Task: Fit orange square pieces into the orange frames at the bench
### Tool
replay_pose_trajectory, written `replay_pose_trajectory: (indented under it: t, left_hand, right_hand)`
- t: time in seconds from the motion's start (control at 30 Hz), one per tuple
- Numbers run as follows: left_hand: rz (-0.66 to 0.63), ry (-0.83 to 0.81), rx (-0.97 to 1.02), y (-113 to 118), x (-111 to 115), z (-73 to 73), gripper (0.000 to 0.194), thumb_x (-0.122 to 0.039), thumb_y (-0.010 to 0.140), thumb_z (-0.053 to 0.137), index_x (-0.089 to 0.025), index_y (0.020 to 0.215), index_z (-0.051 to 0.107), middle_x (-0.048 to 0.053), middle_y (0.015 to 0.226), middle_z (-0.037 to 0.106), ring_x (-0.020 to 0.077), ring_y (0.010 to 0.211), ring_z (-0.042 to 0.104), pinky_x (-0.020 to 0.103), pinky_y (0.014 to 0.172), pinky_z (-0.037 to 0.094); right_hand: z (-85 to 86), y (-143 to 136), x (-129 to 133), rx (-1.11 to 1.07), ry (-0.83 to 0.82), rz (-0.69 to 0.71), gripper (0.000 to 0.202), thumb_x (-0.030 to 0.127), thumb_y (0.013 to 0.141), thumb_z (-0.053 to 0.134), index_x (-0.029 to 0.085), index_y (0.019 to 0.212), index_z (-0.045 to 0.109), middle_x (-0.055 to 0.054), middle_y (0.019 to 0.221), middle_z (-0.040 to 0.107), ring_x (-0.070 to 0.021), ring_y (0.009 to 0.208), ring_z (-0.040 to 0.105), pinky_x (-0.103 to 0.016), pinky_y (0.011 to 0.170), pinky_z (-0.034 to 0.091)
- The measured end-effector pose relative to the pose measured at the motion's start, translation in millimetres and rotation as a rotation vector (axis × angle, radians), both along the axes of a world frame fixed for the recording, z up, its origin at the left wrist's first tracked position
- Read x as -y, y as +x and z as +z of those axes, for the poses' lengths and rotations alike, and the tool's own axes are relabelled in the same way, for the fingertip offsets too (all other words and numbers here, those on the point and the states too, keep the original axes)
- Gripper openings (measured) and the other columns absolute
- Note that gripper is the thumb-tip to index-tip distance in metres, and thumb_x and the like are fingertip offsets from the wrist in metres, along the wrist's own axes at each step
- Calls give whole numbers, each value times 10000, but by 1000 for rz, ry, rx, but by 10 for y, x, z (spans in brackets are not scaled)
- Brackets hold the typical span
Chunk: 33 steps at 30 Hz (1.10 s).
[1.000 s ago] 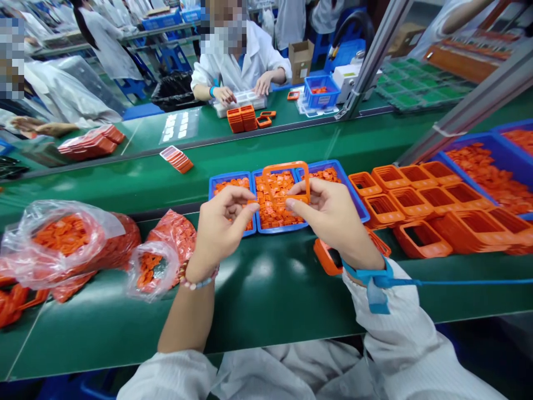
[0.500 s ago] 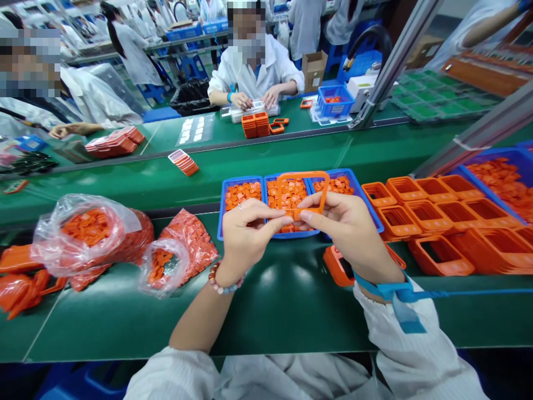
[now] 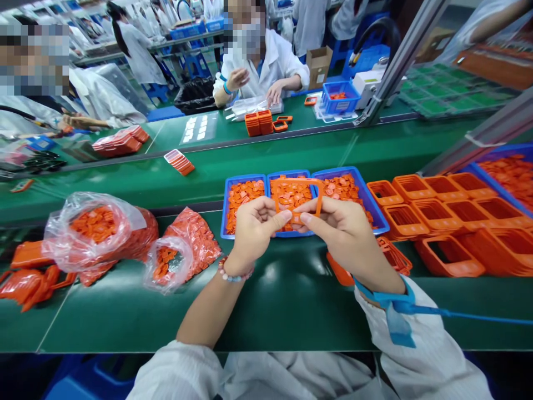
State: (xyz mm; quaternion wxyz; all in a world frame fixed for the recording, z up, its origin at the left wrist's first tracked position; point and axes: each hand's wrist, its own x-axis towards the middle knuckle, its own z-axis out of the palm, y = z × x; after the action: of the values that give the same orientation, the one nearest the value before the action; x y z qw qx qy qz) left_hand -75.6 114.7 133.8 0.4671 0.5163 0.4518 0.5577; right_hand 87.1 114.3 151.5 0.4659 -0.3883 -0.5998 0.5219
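An orange frame is held upright between my two hands, over the blue bins. My left hand pinches its lower left corner with thumb and fingers. On the lower right part, my right hand grips it the same way, the thumbs close together. Small orange pieces fill the blue bins behind the hands. Whether a small piece is between my fingertips is hidden. Under my right wrist lie more orange frames.
Stacked orange frames stand at the right. Open plastic bags of orange pieces lie at the left. Beyond them, a conveyor carries a small stack of frames. A person works across it.
My left fingers have curled in at the frame's lower left corner, and the frame has turned slightly. The small stack on the conveyor has shifted left. Across the line, a person's hand has lifted.
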Motion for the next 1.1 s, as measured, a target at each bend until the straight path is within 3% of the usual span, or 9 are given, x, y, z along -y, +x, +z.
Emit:
replay_pose_trajectory:
  t: [0.2, 0.37, 0.5, 0.63, 0.8, 0.87, 0.93, 1.03, 1.1]
  left_hand:
    - [44, 49, -23, 24, 46, 36, 351, -324, 730, 804, -175, 628, 503, -68, 519, 449, 48, 451, 380, 173, 435, 327]
    - [68, 53, -97, 43, 97, 86, 327, -430, 831, 713, -183, 692, 548, -61, 518, 473, 56, 416, 359, 195, 403, 301]
    - [15, 131, -327, 37, 143, 75, 410, -465, 960, 526, -177, 668, 549, -18, 557, 551, 77, 463, 447, 211, 451, 354]
    - [40, 219, -523, 38, 175, 61, 387, -419, 974, 511, -179, 672, 534, -19, 557, 548, 84, 474, 460, 227, 470, 341]
    - [91, 260, -538, 65, 193, 67, 373, -421, 980, 493, -188, 690, 511, -29, 541, 533, 85, 448, 447, 237, 467, 327]
    - [78, 253, -496, 58, 194, 75, 409, -442, 986, 482, -187, 667, 512, -29, 536, 521, 86, 455, 436, 238, 470, 327]
    - [72, 222, -446, 37, 187, 86, 470, -467, 989, 473, -185, 614, 498, -31, 514, 492, 84, 458, 417, 239, 472, 322]
    - [53, 156, -413, 1, 175, 103, 539, -498, 993, 460, -183, 556, 479, -33, 474, 459, 82, 445, 397, 245, 468, 311]
    - [22, 127, -406, -9, 180, 113, 551, -509, 997, 445, -184, 555, 491, -31, 462, 463, 85, 437, 403, 248, 466, 312]
  right_hand:
    - [-9, -18, -1, 13, -34, -2, 82, 205, 861, 635, 157, 816, 684, -26, 779, 749, -128, 668, 713, -229, 638, 591]
    - [29, 21, -3, 48, -113, 90, 159, 294, 900, 635, 147, 850, 667, -17, 695, 717, -114, 554, 682, -192, 493, 548]
    - [33, 15, 14, 16, -116, 99, 162, 285, 892, 650, 147, 807, 645, -1, 683, 697, -84, 463, 625, -171, 425, 502]
    - [33, -4, 45, 37, -74, 66, 147, 269, 896, 635, 148, 812, 638, 17, 683, 677, -57, 395, 559, -162, 371, 444]
    - [40, -39, 120, 145, 50, -41, 186, 305, 925, 605, 142, 846, 651, 5, 702, 690, -50, 378, 526, -173, 360, 410]
    - [53, -40, 149, 222, 98, -74, 219, 347, 937, 599, 143, 959, 677, 6, 686, 688, -71, 402, 540, -191, 372, 419]
    - [74, -27, 180, 354, 211, -195, 317, 381, 908, 648, 153, 1126, 678, 4, 688, 688, -106, 468, 585, -220, 425, 464]
    - [111, -2, 252, 596, 501, -476, 458, 364, 843, 731, 183, 1258, 662, -72, 927, 738, -185, 703, 687, -306, 627, 566]
    - [120, 6, 318, 692, 659, -504, 398, 326, 855, 723, 219, 1236, 691, -116, 1141, 721, -240, 891, 710, -357, 768, 582]
